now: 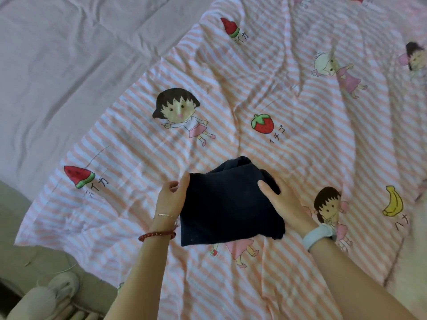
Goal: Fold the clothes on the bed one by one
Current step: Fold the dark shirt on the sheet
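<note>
Far left, plain lilac sheet [57,65] covering the bed, creased, nothing lying on it; below it, at the lower left corner, floor with a pair of pale shoes [62,287] beside the bed edge. Next, striped cartoon-print quilt [288,100], pink and white, spread across most of the view and carrying the work. Left hand [172,197], wrist with thin chain and red bead bracelet [157,234], set against the left edge of the dark navy garment [228,206]; its fingers [172,184] are curled loosely and the thumb presses the cloth edge, so it appears to pinch that edge, though how much cloth sits inside the curl cannot be told. The garment lies on the quilt near the person, already gathered into a compact, roughly square bundle with a rumpled lump at its far side and a loose corner at lower right. Right hand [284,199], pale blue wristband [320,234], rests on the bundle's right side, fingers spread and flat, holding nothing closed. Judgement: this piece looks close to finished, needing only squaring and setting aside. No other loose clothes and no folded stack appear in view, so the remaining count cannot be told.
</note>
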The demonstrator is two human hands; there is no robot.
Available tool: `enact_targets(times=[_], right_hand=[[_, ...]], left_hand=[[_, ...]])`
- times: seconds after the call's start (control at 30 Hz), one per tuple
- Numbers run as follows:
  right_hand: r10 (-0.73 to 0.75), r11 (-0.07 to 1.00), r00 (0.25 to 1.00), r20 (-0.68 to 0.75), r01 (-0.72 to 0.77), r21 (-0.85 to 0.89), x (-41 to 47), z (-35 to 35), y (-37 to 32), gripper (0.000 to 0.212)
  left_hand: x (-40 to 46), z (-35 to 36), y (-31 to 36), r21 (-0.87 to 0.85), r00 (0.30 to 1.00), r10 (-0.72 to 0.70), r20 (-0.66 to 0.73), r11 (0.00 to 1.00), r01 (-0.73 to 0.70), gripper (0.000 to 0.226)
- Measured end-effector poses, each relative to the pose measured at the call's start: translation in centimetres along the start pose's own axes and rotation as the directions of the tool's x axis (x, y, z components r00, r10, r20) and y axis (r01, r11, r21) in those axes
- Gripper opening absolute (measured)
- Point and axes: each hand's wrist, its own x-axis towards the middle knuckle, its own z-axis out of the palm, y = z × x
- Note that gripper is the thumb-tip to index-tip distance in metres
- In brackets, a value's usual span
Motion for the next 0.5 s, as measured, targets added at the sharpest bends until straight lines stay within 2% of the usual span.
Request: enact_targets(times=[0.07,0.17,0.23,0.33,0.5], right_hand=[[-0.003,0.998,1.0,-0.021,0.004,0.067,-0.1,0.1,0.2,0.042],[-0.006,0.988,1.0,0.03,0.001,0.156,-0.5,0.0,0.1,0.028],[-0.018,0.985,0.999,0.029,0.012,0.174,-0.8,-0.1,-0.1,0.03],[-0.064,0.983,0.996,-0.065,0.074,0.169,-2.2,0.1,-0.7,0.034],[-0.188,0.961,0.965,-0.185,0.219,0.169,-7.4,2.1,-1.5,0.019]], left_hand=[[-0.5,0.2,-1.6,-0.037,0.999,-0.037,-0.01,0.999,0.036,0.059],[-1.2,0.9,-2.9,-0.127,0.999,-0.036,0.033,0.991,0.04,0.037],[-1.5,1.3,-3.1,-0.077,0.998,0.062,-0.007,0.995,-0.062,0.024],[-2.4,1.7,-3.3,-0.02,0.969,0.208,-0.131,0.977,-0.212,0.024],[-6.7,0.0,-4.0,-0.116,0.909,0.308,-0.281,0.929,-0.35,0.01]])
